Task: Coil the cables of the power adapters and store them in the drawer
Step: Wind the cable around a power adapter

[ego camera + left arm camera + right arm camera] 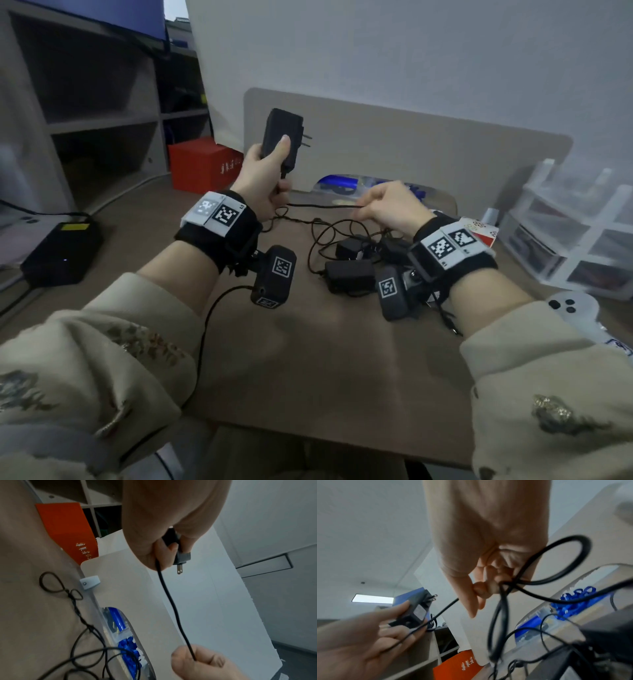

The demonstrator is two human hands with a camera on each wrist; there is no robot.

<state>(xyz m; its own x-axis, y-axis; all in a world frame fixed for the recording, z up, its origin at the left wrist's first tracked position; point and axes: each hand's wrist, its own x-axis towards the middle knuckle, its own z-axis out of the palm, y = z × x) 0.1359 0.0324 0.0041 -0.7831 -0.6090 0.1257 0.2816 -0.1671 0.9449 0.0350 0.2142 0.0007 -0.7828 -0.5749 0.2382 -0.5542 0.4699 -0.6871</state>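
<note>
My left hand [265, 178] grips a black power adapter [281, 137] upright above the desk, its plug prongs [307, 140] pointing right. The adapter's thin black cable [322, 205] runs level from the left hand to my right hand [387, 207], which pinches it with curled fingers. In the left wrist view the cable [171, 601] stretches from the adapter [181, 557] down to the right hand's fingers [197, 657]. The right wrist view shows the cable looped [556, 563] at the right hand's fingers. Several more black adapters [349, 274] lie tangled on the desk under the right wrist.
A beige panel [411, 144] stands behind the desk, with blue items [339, 181] in a clear tray at its foot. A red box [202, 164] sits at the left, a black box [61, 253] further left. Clear plastic drawers [568, 233] stand at the right.
</note>
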